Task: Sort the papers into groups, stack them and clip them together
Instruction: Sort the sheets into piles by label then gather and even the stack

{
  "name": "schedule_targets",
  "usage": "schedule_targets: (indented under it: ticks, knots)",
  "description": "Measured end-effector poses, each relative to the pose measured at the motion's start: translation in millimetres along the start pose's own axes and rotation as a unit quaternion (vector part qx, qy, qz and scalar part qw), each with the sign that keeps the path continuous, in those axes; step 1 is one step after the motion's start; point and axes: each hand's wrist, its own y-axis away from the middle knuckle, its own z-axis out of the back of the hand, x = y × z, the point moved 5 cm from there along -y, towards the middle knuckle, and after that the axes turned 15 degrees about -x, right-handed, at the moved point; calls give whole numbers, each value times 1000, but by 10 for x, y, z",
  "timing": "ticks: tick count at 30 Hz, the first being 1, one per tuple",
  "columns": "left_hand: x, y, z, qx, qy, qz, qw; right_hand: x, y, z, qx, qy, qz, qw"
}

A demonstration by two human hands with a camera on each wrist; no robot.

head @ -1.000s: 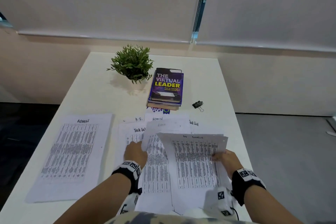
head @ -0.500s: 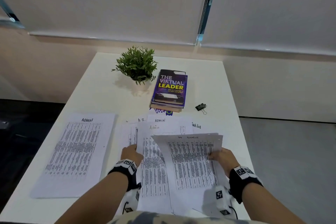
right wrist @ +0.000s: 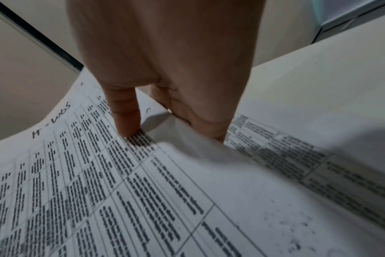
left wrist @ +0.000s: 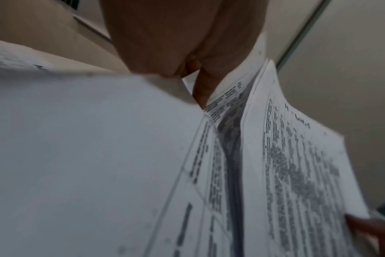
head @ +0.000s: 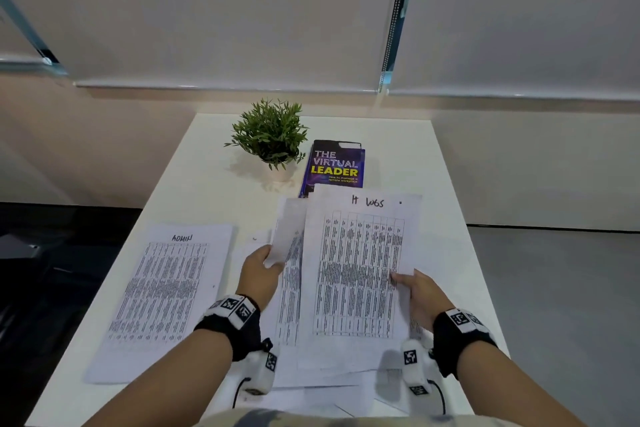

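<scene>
My right hand [head: 412,288] pinches the right edge of a printed sheet headed "IT LOGS" [head: 360,270], thumb on top, and holds it raised and tilted toward me; the same sheet [right wrist: 81,173] fills the right wrist view. My left hand [head: 263,270] grips the left edge of another printed sheet [head: 289,253] lifted just behind it, seen as the sheet [left wrist: 222,132] in the left wrist view. Several loose papers [head: 311,388] lie under both hands. An "ADMIN" sheet [head: 162,291] lies flat on the left. The binder clip is hidden behind the raised papers.
A white table [head: 207,184] carries a small potted plant [head: 270,135] and a purple book [head: 336,165] at the back centre. Grey floor lies past the table's right edge. Closed blinds and a wall stand behind.
Both hands have lifted their sheets off the pile and tilted them up toward me. The raised papers now cover the binder clip and the lower part of the book.
</scene>
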Motion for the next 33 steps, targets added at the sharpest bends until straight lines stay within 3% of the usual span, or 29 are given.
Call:
schedule_targets:
  ticks: [3,6,11,13,16,18,21,23,26,28,33]
  knots:
    - [-176,-17,43,6,63,14,998,93,169,-183,21,-24,-34,999]
    - [-264,-19,29,7,137,34,990,203,358,-409,59,9,2,998]
    - [-178,-6,92,-12,202,140,969,282,444,-530,58,-5,43,997]
    - [-134,42,150,28,167,145,975,277,418,-573,61,-9,49,997]
    - [-146,164,197,98,51,71,991,250,461,-708,74,36,88,993]
    - [-73,141,243,73,-2,48,996,223,497,-803,61,90,115,987]
    - [115,18,362,28,-3,80,996,52,401,-833,19,147,111,983]
    - [236,-62,476,-3,4,112,994,-67,295,-737,-57,247,127,959]
    - [375,-169,643,-34,0,138,990,-238,139,-537,-200,445,128,864]
    - [442,-230,742,-49,-3,143,989,-336,110,-511,-232,485,99,837]
    - [616,-315,971,-80,-6,155,985,-424,115,-630,-191,396,88,894]
